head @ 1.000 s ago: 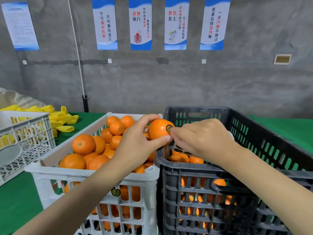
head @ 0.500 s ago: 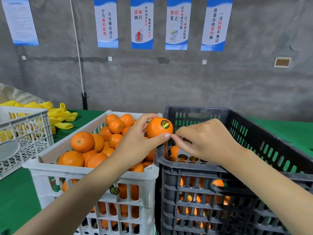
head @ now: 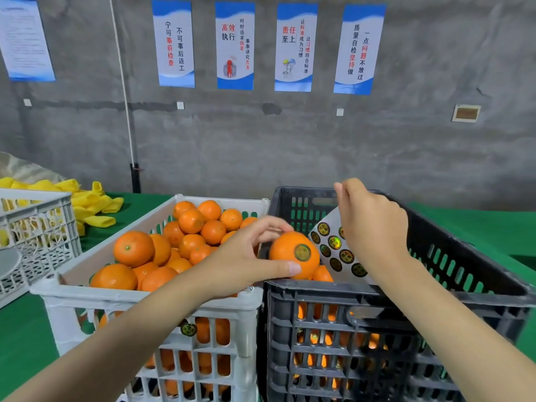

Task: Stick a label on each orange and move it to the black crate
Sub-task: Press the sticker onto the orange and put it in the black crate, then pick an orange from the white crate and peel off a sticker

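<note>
My left hand grips an orange with a round dark label stuck on its front. It holds the fruit just over the left rim of the black crate, which has several oranges low inside. My right hand is raised above that crate with thumb and fingertips close together. It holds a white label sheet with several round stickers, partly hidden behind the hand. The white crate on the left is heaped with unlabelled oranges.
A second white crate stands at the far left on the green table. Yellow foam nets lie behind it. A grey wall with posters rises close behind the crates.
My right hand has lifted off the orange, up and to the right, showing the label sheet. My left hand has brought the labelled orange lower, over the black crate's edge.
</note>
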